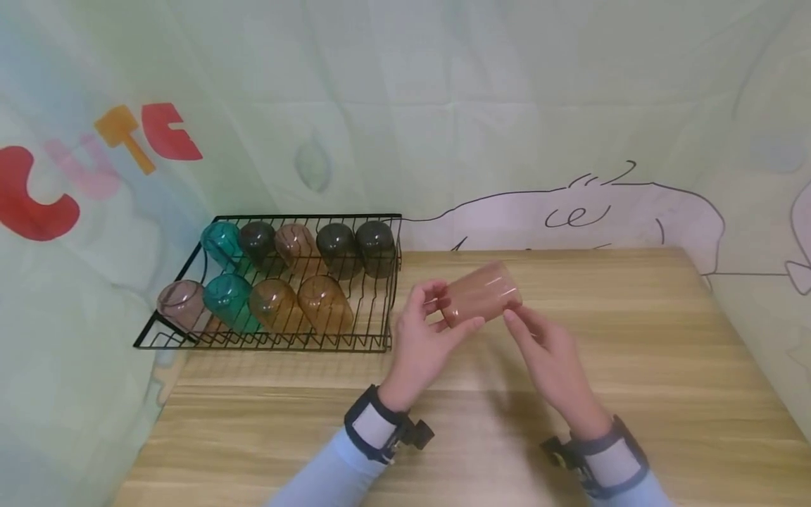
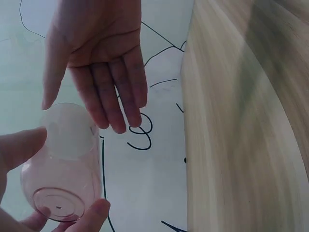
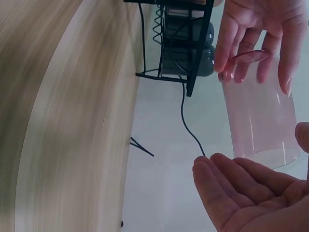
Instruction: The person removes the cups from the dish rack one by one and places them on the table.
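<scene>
A clear pink drinking glass (image 1: 481,292) is held tilted above the table, its base toward the left and its open rim toward the right. My left hand (image 1: 421,345) grips it around the base end, thumb on one side and fingers on the other. By the rim, my right hand (image 1: 560,366) has its thumb and fingers spread to either side, the fingers loosely straight. The left wrist view shows the right palm (image 2: 104,43) above the rim; whether its thumb touches the glass I cannot tell.
On the left of the wooden table (image 1: 469,436), a black wire rack (image 1: 307,215) bears two rows of upturned glasses, among them a teal glass (image 1: 229,296), an amber glass (image 1: 324,303) and a dark grey glass (image 1: 375,243). A printed cloth (image 1: 405,141) hangs behind.
</scene>
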`<move>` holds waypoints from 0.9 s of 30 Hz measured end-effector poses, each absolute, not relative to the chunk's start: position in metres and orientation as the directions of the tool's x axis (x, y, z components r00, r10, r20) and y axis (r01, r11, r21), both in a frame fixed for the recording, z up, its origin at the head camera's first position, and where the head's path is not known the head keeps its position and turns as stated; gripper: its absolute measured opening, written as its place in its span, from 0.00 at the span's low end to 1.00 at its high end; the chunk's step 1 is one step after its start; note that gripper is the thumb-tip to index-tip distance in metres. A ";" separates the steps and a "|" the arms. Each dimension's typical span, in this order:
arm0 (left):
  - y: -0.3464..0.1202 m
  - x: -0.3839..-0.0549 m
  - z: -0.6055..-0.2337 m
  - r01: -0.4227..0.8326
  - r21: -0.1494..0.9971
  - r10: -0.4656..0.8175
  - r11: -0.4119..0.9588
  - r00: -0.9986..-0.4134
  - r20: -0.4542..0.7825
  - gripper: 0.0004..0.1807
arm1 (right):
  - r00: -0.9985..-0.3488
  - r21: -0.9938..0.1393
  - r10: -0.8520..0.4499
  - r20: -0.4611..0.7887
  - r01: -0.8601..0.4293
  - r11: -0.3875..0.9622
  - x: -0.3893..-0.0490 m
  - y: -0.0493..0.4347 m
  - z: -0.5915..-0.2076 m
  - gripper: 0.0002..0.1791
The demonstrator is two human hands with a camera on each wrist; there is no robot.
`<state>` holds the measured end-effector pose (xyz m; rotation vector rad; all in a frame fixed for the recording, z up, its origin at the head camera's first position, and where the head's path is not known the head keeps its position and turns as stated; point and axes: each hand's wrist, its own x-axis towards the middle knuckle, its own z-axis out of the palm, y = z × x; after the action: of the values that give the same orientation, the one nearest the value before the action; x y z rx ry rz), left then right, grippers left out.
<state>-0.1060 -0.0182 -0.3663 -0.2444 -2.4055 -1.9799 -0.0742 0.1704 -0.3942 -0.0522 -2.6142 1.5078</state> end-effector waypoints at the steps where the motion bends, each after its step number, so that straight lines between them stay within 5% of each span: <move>1: -0.018 -0.107 -0.371 0.132 0.973 0.114 0.191 -0.987 0.112 0.40 | -0.992 -0.874 0.096 0.083 -0.026 0.486 -0.075 0.170 -0.394 0.35; 6: -0.014 -0.113 -0.389 0.146 0.961 0.140 0.233 -0.983 0.116 0.45 | -0.991 -0.916 0.121 0.060 -0.006 0.401 -0.080 0.166 -0.393 0.34; 27: -0.004 -0.118 -0.415 0.244 0.881 0.203 0.405 -0.964 0.174 0.37 | -0.961 -0.974 0.273 0.040 0.024 0.227 -0.092 0.148 -0.392 0.45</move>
<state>-0.1177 -0.0038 -0.4154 -0.4144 -2.6003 -1.6411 -0.0917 0.1477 -0.3925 -0.2822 -2.2941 1.8147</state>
